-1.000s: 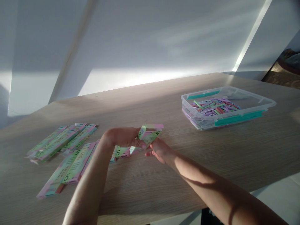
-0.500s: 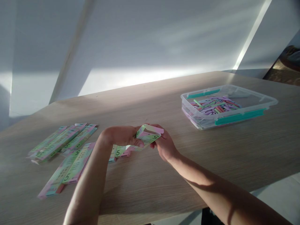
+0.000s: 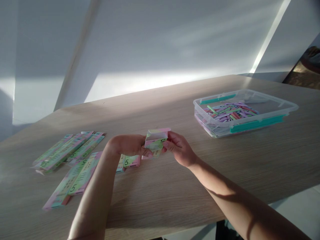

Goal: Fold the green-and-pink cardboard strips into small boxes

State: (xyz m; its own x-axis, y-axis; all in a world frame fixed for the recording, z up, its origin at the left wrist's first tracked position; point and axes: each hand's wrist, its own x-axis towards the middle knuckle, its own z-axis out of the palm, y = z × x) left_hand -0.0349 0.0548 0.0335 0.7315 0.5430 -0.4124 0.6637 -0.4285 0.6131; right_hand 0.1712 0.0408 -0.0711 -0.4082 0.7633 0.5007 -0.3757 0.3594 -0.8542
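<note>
My left hand (image 3: 128,145) and my right hand (image 3: 180,149) both pinch a pink-and-green printed card (image 3: 155,143), folded into a small open box shape, from either side. Its printed face points towards me. Fingers cover its side edges. Just below my left fingers, a flat card strip with a printed 5 (image 3: 131,161) lies on the table. Further left are several long pastel card strips, in an upper group (image 3: 67,150) and a nearer group (image 3: 80,176), partly hidden by my left forearm.
A clear plastic tub with teal latches (image 3: 257,124) stands on the wooden table (image 3: 160,206) at the far right, holding several coloured sticks (image 3: 230,111). The table's front edge runs below my right forearm. A white wall rises behind.
The card has folded into a more compact, squarer box. My right hand has shifted slightly up and to the right, and the view has tilted a little.
</note>
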